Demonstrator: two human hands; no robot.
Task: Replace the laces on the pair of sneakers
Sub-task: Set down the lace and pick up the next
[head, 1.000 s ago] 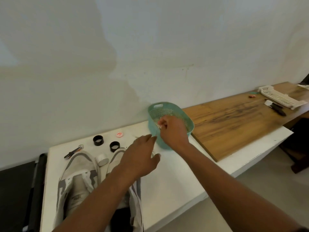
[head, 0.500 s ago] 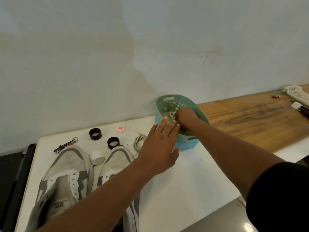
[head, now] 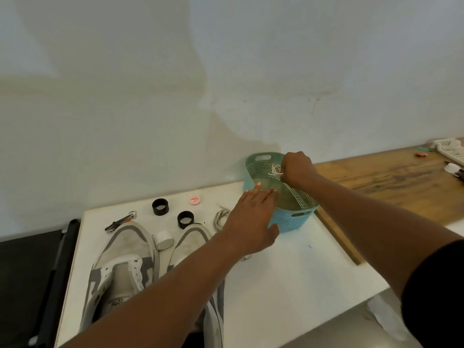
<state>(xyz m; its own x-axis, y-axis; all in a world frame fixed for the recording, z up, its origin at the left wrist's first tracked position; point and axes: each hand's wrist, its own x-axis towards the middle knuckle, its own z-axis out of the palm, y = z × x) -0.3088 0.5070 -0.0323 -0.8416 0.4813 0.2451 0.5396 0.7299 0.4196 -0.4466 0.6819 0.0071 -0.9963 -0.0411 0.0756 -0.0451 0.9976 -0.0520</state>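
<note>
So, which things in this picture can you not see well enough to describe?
- Right sneaker, head view: the left forearm covers most of it.
- Left sneaker: its heel is cut off by the bottom edge.
- Laces in the basket: the right hand hides most of them.
- White tray: cut off by the right edge.
- Small red thing on the wooden board: too small to name.

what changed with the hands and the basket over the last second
The right hand went from the rim down into the teal basket and now grips a bundle of white laces. The left hand opened flat against the basket's side. Sneakers and the loose lace stayed put.
</note>
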